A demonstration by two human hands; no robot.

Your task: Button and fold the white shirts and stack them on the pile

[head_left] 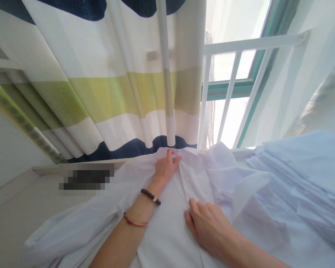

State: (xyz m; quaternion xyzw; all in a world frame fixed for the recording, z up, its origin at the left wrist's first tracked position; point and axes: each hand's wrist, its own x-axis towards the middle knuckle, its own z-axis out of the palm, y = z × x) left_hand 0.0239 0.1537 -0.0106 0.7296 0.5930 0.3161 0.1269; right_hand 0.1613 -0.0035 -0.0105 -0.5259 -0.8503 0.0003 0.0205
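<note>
A white shirt (167, 227) lies spread on a pale surface, its collar end towards the railing and one sleeve (72, 227) stretching to the lower left. My left hand (166, 167) rests at the collar, with index finger and thumb apart on the cloth. Dark beads and a thin reddish band circle that wrist. Lower down, beside the front edge line of the shirt, my right hand (209, 225) has its fingers curled in against the fabric. Its fingertips are partly hidden, and the cloth seems pinched there.
Folded white cloth (304, 156) is piled at the right. Behind the shirt hangs a striped curtain (114, 96) beside a white railing (257, 43) and a window. A pixelated dark item (86, 179) lies on the pale surface (22, 212) to the left.
</note>
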